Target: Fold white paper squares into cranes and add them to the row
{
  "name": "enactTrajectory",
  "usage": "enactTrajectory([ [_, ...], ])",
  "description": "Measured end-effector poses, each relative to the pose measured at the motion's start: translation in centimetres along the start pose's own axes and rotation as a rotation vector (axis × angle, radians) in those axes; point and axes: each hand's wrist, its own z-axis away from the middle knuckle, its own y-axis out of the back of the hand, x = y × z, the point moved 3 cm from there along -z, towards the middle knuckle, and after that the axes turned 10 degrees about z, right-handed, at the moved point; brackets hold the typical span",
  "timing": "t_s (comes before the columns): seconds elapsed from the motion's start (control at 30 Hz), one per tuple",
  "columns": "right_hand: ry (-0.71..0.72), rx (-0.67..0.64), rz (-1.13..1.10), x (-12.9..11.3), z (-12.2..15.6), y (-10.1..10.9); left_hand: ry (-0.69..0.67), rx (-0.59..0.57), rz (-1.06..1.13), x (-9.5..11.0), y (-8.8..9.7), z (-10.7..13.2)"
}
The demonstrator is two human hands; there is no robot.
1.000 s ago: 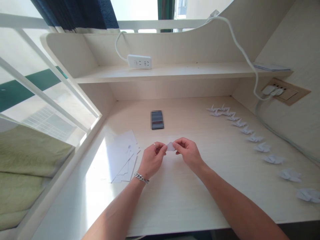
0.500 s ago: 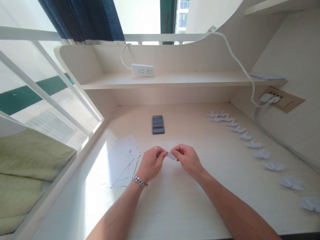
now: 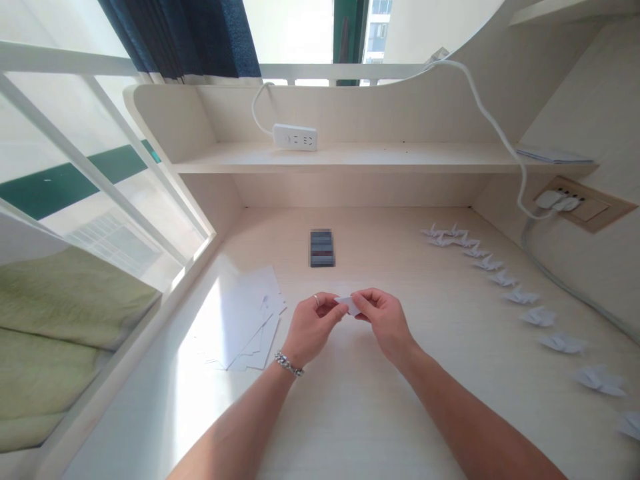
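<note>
A small folded piece of white paper is pinched between my two hands above the middle of the desk. My left hand, with a ring and a chain bracelet, grips its left side between thumb and fingers. The right side is held the same way by my right hand. Fingertips cover part of the paper, so its full folded shape cannot be made out. Left of my hands lie loose white paper sheets, partly in bright sunlight. Beyond my hands a dark, blurred rectangular object rests flat.
Several folded paper cranes form a curving row along the right of the desk. A power strip sits on the shelf at the back. A white cable hangs down to the wall socket.
The view has shifted slightly, so the desk appears farther right. My fingers have moved on the paper, and more of its white face shows between them.
</note>
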Motion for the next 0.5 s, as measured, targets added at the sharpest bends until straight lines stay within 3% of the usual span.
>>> enactTrajectory([
  [0.13,0.019,-0.067,0.059,0.5,0.0,-0.3,-0.028,0.099,-0.006,0.2,0.7,-0.1],
  [0.3,0.121,-0.221,0.181,0.7,-0.1,-0.7,-0.034,0.044,-0.002,0.3,1.0,-0.1],
  [0.5,0.070,-0.223,0.141,0.4,0.2,-0.8,-0.031,0.096,0.102,0.6,1.3,-0.4],
])
